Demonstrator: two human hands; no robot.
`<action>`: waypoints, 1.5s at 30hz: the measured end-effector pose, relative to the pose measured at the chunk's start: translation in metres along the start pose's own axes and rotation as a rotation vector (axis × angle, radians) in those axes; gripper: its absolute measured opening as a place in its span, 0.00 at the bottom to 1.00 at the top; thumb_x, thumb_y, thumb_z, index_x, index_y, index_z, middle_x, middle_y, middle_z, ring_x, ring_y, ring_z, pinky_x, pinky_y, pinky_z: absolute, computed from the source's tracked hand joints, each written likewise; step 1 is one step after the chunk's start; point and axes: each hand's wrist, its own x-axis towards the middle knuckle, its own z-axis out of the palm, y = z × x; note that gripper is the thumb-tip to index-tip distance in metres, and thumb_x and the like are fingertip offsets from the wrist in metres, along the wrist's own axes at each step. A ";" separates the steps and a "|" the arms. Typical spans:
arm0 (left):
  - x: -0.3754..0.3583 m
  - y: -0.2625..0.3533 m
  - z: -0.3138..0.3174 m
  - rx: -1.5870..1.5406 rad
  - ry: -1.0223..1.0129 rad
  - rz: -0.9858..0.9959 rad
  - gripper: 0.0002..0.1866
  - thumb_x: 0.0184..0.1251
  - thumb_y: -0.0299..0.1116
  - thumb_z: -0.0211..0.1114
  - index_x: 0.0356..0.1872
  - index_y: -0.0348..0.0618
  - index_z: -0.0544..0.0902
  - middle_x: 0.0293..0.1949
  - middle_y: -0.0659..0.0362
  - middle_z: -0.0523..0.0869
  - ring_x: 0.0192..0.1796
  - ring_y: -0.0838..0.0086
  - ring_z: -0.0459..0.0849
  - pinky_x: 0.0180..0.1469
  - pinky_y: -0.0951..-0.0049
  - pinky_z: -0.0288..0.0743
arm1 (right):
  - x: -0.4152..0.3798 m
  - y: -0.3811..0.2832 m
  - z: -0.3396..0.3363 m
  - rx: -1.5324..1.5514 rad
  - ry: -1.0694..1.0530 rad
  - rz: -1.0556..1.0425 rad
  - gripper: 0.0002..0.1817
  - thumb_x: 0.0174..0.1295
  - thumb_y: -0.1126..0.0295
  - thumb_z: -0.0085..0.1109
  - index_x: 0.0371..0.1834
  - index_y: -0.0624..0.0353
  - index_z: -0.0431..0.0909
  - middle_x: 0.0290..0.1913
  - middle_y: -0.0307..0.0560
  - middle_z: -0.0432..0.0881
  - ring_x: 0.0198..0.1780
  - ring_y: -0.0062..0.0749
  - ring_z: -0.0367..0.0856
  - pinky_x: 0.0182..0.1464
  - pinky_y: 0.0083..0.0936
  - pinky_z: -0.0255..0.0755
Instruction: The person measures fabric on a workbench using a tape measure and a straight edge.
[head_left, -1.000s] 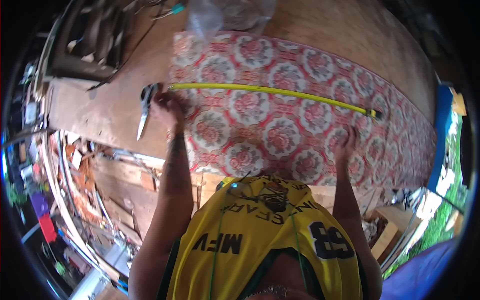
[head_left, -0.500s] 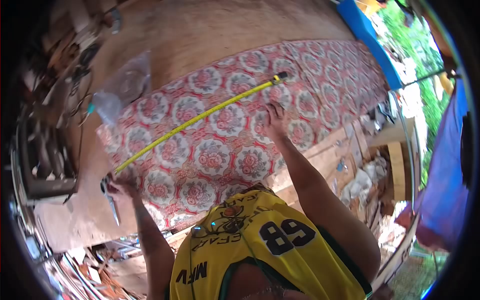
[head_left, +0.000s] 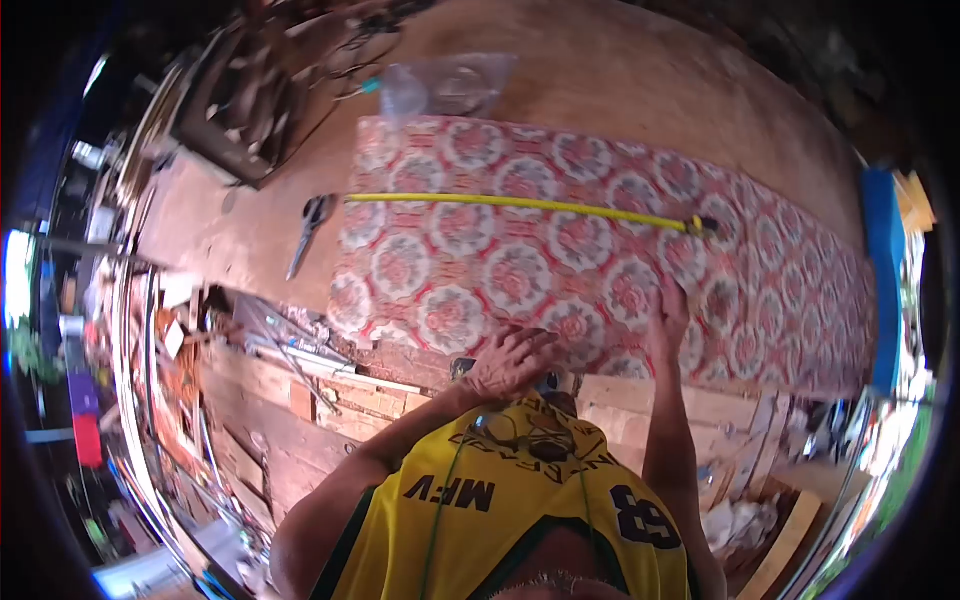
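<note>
A long strip of red floral cloth (head_left: 560,250) lies across the brown wooden table (head_left: 620,90). A yellow tape measure (head_left: 520,205) stretches along the cloth, its dark end (head_left: 703,224) to the right. My right hand (head_left: 668,315) presses flat on the cloth below that end. Close to my chest, my left hand (head_left: 510,360) rests with fingers apart on the cloth's near edge, and a small dark object (head_left: 462,368) shows beside it. Scissors (head_left: 310,228) lie on the bare table left of the cloth, away from both hands.
A clear plastic bag (head_left: 450,88) lies at the cloth's far left corner. A box of tools and clutter (head_left: 250,100) stands at the far left. A blue object (head_left: 880,270) borders the table on the right. Wooden planks and scrap (head_left: 300,390) lie below the near edge.
My left hand has left the tape's left end by the scissors and come back to the cloth's near edge at my chest. The tape still lies stretched out. The view has swung back to level.
</note>
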 end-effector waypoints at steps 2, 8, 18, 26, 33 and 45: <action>0.000 -0.003 0.000 -0.069 -0.065 -0.031 0.28 0.58 0.34 0.68 0.62 0.44 0.74 0.62 0.50 0.77 0.60 0.55 0.76 0.64 0.50 0.67 | -0.041 0.007 -0.015 -0.157 0.037 -0.068 0.15 0.70 0.71 0.61 0.57 0.64 0.80 0.48 0.50 0.84 0.49 0.34 0.82 0.53 0.29 0.77; 0.027 0.008 0.041 -0.347 -0.093 0.143 0.15 0.66 0.25 0.68 0.53 0.35 0.81 0.46 0.49 0.87 0.46 0.57 0.86 0.49 0.59 0.79 | -0.238 -0.059 -0.050 -0.279 0.192 0.287 0.11 0.62 0.72 0.63 0.48 0.56 0.83 0.46 0.51 0.86 0.43 0.48 0.86 0.46 0.40 0.80; -0.015 0.116 0.118 -0.889 -1.155 0.492 0.12 0.74 0.29 0.61 0.53 0.34 0.83 0.42 0.48 0.89 0.41 0.63 0.89 0.46 0.69 0.82 | -0.723 -0.181 0.170 0.058 0.728 2.088 0.23 0.63 0.52 0.60 0.50 0.60 0.84 0.50 0.60 0.85 0.53 0.54 0.83 0.55 0.42 0.77; -0.047 0.233 0.256 -0.127 -1.572 1.468 0.20 0.68 0.38 0.64 0.58 0.43 0.81 0.47 0.47 0.88 0.52 0.53 0.86 0.57 0.56 0.77 | -0.742 -0.304 0.349 0.576 1.245 2.259 0.23 0.61 0.53 0.55 0.41 0.63 0.88 0.51 0.66 0.84 0.55 0.56 0.83 0.62 0.43 0.74; -0.239 0.332 0.348 0.250 -1.756 1.388 0.21 0.68 0.40 0.64 0.58 0.39 0.82 0.52 0.44 0.87 0.56 0.54 0.85 0.59 0.60 0.77 | -0.731 -0.332 0.338 0.558 1.747 1.963 0.28 0.63 0.50 0.62 0.59 0.58 0.82 0.54 0.60 0.85 0.58 0.51 0.83 0.59 0.39 0.76; -0.556 0.497 0.239 0.042 -1.964 2.002 0.21 0.64 0.39 0.61 0.55 0.38 0.84 0.48 0.45 0.88 0.55 0.57 0.86 0.58 0.63 0.78 | -0.591 -0.334 0.414 0.522 2.619 2.148 0.19 0.63 0.56 0.60 0.44 0.62 0.86 0.39 0.63 0.86 0.45 0.53 0.87 0.47 0.41 0.79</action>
